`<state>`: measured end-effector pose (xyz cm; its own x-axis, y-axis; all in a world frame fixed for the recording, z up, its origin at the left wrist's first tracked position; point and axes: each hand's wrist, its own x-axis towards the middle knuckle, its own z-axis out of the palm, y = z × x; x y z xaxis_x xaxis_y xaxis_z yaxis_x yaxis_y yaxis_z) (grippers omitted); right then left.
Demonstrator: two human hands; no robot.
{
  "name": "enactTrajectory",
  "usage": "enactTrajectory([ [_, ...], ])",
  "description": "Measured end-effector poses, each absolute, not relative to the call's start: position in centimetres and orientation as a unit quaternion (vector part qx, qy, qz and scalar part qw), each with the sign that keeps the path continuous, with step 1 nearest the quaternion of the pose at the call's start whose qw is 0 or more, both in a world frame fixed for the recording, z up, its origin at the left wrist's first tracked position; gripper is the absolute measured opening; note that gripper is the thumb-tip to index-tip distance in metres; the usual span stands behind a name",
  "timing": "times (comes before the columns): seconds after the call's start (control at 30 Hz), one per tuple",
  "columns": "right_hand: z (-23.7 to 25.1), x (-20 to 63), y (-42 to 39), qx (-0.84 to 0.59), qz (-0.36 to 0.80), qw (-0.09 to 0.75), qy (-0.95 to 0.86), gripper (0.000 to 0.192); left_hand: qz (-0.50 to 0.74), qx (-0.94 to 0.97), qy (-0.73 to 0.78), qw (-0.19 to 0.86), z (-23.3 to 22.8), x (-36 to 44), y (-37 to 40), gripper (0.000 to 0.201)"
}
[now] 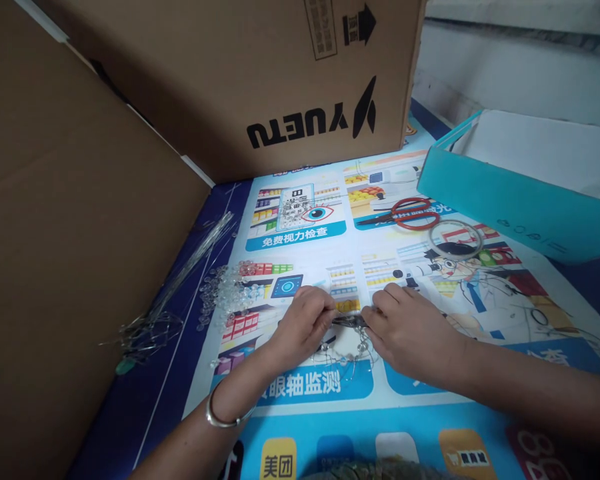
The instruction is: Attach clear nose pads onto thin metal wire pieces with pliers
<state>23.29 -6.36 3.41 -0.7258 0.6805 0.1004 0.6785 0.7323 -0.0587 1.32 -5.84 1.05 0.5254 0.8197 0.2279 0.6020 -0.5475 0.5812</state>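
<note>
Toward the worktop's (310,421) near edge, the right hand (413,333) curls tightly round pliers (349,321), the left hand (304,327) pinched closed, contents unclear.

**Printed sheet crowded with beads and wire**

A blue-and-white printed sheet (325,417), covered in cartoons and lettering, is the surface everything sits on. Clear beads (227,293) lie in a loose heap on its left part. Left of them stretches a bundle of thin wires (193,267), tangled at its near end. Red-handled scissors (396,215) lie far right of centre, blades pointing left, with a pale ring (455,257) just beside the handles. A turquoise box (510,200) stands at right, a large cardboard box (280,80) at the far side. Near the middle, a beaded strand (347,355) seems to rest partly on the printing, though it is blurred.
</note>
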Motion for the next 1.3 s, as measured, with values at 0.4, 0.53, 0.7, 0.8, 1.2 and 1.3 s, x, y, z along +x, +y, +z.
enactTrajectory([
  [0.4,3.2,23.7,-5.3,-0.338,0.030,0.065,-0.938,0.021,0.246,0.853,0.400,0.229,1.2,1.3,-5.7,0.009],
  [0.53,3.2,23.9,-5.1,-0.336,0.057,0.071,-0.938,0.021,0.247,0.852,0.403,0.226,1.4,1.3,-5.7,0.010],
  [0.7,3.6,23.8,-5.4,-0.354,0.071,0.070,-0.930,0.021,0.251,0.852,0.398,0.231,1.6,1.2,-5.6,0.009],
  [0.8,3.7,23.6,-5.6,-0.357,0.076,0.069,-0.929,0.021,0.252,0.852,0.396,0.230,1.5,1.2,-5.6,0.009],
  [1.2,4.4,23.5,-5.9,-0.369,0.076,0.035,-0.926,0.024,0.253,0.860,0.386,0.220,1.3,1.1,-5.7,0.007],
  [1.3,4.5,23.4,-5.9,-0.372,0.083,0.034,-0.924,0.026,0.255,0.862,0.381,0.217,1.2,1.2,-5.7,0.006],
])
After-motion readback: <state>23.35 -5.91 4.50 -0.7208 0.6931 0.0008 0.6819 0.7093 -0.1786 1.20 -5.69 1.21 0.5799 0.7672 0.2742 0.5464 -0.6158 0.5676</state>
